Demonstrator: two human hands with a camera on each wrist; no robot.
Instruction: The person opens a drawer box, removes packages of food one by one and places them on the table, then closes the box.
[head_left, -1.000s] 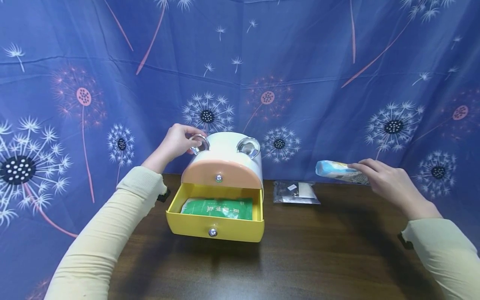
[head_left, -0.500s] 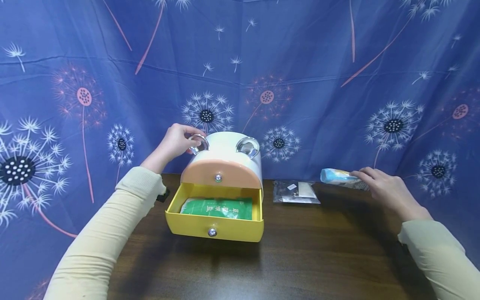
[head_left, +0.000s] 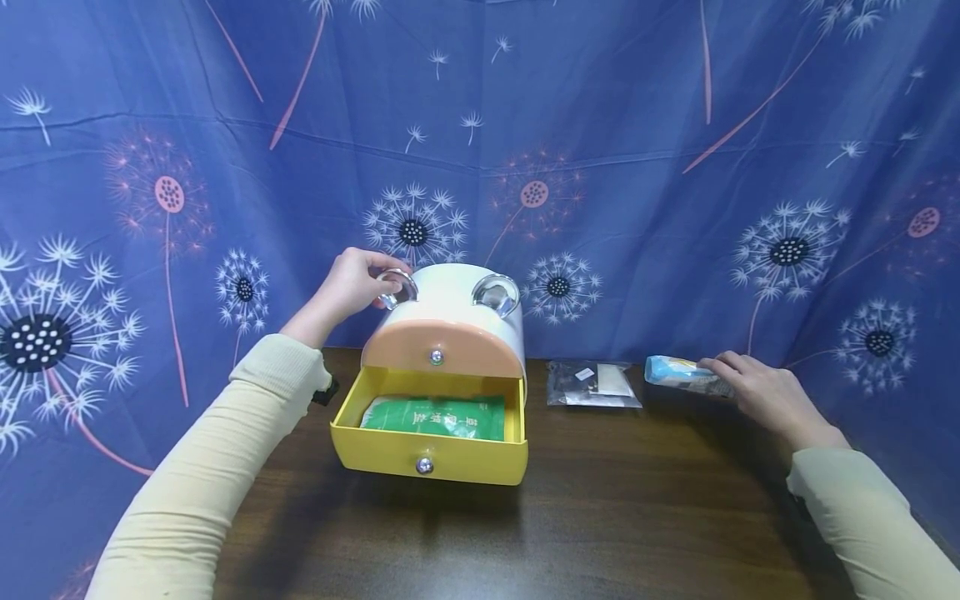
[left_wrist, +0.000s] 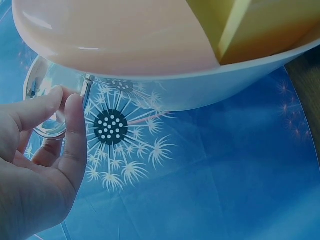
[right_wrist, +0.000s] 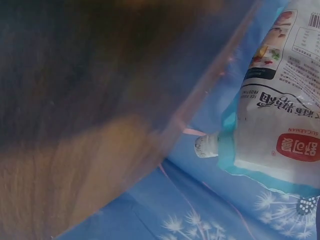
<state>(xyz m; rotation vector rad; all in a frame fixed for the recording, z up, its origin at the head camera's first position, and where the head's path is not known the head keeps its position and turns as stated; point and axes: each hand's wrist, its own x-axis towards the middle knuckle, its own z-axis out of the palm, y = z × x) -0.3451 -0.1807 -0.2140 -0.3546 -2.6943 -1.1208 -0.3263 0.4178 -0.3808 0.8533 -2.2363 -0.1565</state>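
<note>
A small chest (head_left: pixel 468 292) with a white top, a peach upper front and a silver ring-shaped ear on each side stands on the table. My left hand (head_left: pixel 358 282) pinches the left silver ear (left_wrist: pixel 42 85) between thumb and fingers. Below the peach drawer (head_left: pixel 408 343), the yellow drawer (head_left: pixel 375 450) is pulled out, with a green packet (head_left: pixel 438 417) lying in it. Over at the right, my right hand (head_left: pixel 772 396) grips a white-and-blue icing sugar pouch (head_left: pixel 686 375) at its right end. The right wrist view shows the pouch's white spout cap (right_wrist: pixel 206 145) but no hand.
A clear plastic bag (head_left: pixel 566 387) with a pale piece inside lies between the chest and the pouch. The dark wooden table (head_left: pixel 600 517) extends in front. A blue dandelion-print cloth (head_left: pixel 637 208) hangs right behind everything.
My right hand has lowered the icing sugar pouch toward the table, and its left end has shifted slightly right. The left hand, chest and drawers hold the same position.
</note>
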